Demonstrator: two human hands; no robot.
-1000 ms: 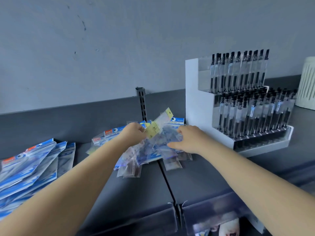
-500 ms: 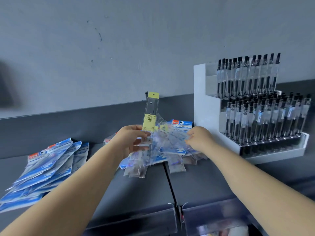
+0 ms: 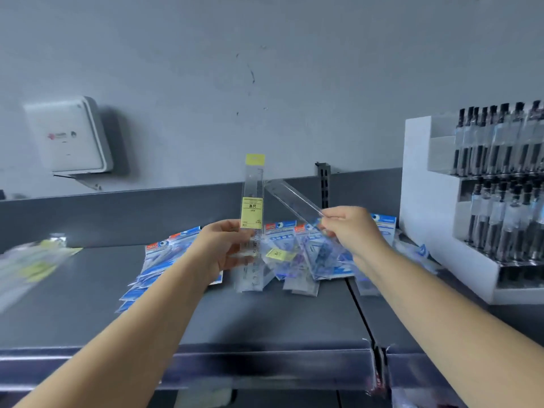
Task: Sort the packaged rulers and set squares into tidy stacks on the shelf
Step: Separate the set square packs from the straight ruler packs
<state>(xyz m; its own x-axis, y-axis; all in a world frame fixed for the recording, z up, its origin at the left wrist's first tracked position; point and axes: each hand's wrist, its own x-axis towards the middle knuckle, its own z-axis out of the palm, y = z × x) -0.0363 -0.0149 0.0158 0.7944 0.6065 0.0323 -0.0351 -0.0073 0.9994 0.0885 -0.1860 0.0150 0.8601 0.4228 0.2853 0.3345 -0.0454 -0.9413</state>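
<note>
Gripping one packaged ruler point(image 3: 253, 207) per hand point(image 3: 225, 245) point(image 3: 351, 229) above the loose pile point(image 3: 297, 260), best laid label-up, edges flush.

- The left hand point(image 3: 226, 248) holds a packaged ruler point(image 3: 252, 213) upright; the ruler has a yellow header and a yellow label.
- The right hand point(image 3: 351, 231) pinches a second clear ruler point(image 3: 291, 198), which is tilted up to the left.
- Under both hands a loose pile of blue packages point(image 3: 294, 254) lies on the grey shelf point(image 3: 265, 313).
- At the right stands a white pen display point(image 3: 477, 201) with rows of black pens.
- A white box point(image 3: 69, 136) is on the wall at the left.
- The yellowish packs point(image 3: 26, 266) at the far left are blurred.
</note>
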